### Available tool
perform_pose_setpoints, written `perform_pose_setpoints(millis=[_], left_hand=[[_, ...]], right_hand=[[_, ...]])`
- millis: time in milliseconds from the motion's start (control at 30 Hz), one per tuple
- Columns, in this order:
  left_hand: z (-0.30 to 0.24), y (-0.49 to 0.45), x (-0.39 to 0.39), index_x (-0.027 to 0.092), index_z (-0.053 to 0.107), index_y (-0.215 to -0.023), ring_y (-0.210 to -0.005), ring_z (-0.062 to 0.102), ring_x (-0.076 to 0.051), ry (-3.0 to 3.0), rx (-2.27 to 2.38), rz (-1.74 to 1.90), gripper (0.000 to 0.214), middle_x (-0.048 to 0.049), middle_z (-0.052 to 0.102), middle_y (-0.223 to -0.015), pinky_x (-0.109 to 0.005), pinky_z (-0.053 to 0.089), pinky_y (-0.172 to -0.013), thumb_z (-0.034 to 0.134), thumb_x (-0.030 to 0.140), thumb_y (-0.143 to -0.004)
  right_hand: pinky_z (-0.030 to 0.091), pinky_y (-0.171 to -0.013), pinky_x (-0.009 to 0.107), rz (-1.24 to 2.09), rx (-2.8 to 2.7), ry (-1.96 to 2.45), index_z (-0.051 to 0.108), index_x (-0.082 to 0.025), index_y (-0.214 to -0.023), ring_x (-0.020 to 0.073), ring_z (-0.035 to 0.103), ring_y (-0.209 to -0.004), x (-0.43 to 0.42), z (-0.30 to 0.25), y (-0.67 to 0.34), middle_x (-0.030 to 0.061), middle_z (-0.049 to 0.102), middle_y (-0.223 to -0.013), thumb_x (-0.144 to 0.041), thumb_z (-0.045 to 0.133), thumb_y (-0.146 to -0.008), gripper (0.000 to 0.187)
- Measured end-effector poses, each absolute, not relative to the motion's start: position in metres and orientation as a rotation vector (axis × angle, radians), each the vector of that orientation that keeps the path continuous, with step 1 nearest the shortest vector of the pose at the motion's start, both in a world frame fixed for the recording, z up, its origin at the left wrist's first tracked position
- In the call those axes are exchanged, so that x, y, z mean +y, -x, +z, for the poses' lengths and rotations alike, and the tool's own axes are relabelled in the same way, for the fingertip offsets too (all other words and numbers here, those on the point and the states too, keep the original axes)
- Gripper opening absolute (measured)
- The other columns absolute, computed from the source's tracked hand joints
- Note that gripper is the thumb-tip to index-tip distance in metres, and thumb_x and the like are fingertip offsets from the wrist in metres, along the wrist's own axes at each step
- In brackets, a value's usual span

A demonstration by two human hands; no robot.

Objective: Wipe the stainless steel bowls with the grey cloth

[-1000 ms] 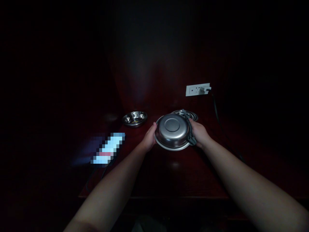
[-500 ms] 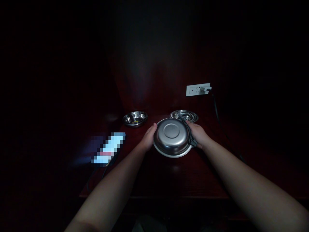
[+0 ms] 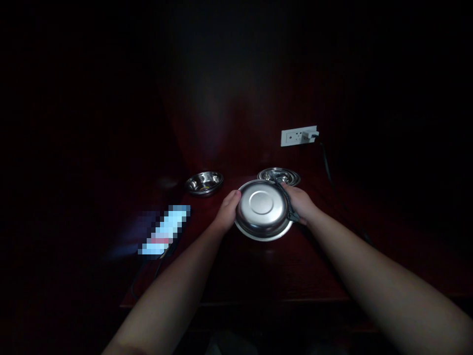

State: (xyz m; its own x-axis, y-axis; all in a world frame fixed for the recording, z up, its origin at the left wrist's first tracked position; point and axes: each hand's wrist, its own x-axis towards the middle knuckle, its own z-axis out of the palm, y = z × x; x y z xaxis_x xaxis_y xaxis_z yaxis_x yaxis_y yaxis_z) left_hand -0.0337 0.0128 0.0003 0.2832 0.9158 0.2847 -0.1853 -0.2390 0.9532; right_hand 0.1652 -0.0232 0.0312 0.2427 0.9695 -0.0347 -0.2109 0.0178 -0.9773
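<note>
One metal bowl (image 3: 262, 204), base up, held between left hand (image 3: 227, 212) and right hand (image 3: 302, 203); dark cloth (image 3: 293, 216) beneath right fingers (image 3: 291, 191). Dark-red surface (image 3: 266, 276): shiny dishes (image 3: 212, 182), left rear. Wall socket (image 3: 290, 138), plug inserted.

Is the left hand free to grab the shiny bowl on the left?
Probably not yet: the left hand holds the upturned bowl, though nothing visible stands between it and the left bowl.

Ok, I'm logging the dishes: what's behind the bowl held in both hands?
Behind the bowl, shiny metalware with ringed rims shows. Its near side is partly covered by the bowl, cloth and right hand.
</note>
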Motion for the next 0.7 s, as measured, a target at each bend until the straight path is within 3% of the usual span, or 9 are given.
perform_pose_setpoints(millis=[167,333,567,700], left_hand=[[-0.002,0.028,0.015,0.018,0.06,-0.09,-0.08,0.058,-0.015,-1.329,0.829,1.325,0.039,-0.0017,0.062,-0.084,-0.028,0.044,-0.079,0.053,0.054,-0.078],[0.0,0.022,0.008,0.02,0.055,-0.09,-0.058,0.056,-0.012,-1.117,0.914,1.181,0.036,0.0017,0.057,-0.069,-0.029,0.048,-0.06,0.056,0.053,-0.076],[-0.006,0.015,0.009,0.019,0.055,-0.088,-0.063,0.06,-0.016,-0.924,0.889,1.19,0.03,-0.0001,0.061,-0.068,-0.035,0.05,-0.066,0.057,0.048,-0.077],[-0.005,0.016,0.014,0.017,0.061,-0.092,-0.087,0.061,-0.02,-0.974,0.951,1.354,0.027,-0.0047,0.067,-0.087,-0.036,0.046,-0.084,0.052,0.041,-0.081]], right_hand=[[0.049,-0.061,0.022,1.017,-0.82,1.086,0.067,-0.016,-0.077,0.0132,0.062,-0.062,-0.017,0.027,-0.169,0.0015,0.069,-0.068,-0.035,0.056,-0.083,0.022],[0.049,-0.062,0.022,0.911,-0.728,1.028,0.066,-0.016,-0.079,0.0131,0.062,-0.065,-0.012,0.02,-0.172,0.0006,0.068,-0.069,-0.04,0.059,-0.08,0.025],[0.05,-0.066,0.024,0.926,-0.74,1.059,0.066,-0.014,-0.081,0.0146,0.063,-0.069,-0.009,0.014,-0.171,0.0027,0.068,-0.068,-0.046,0.061,-0.076,0.033],[0.05,-0.064,0.024,0.993,-0.786,1.047,0.065,-0.015,-0.078,0.015,0.064,-0.068,-0.013,0.014,-0.168,0.0029,0.068,-0.066,-0.043,0.059,-0.079,0.029]])
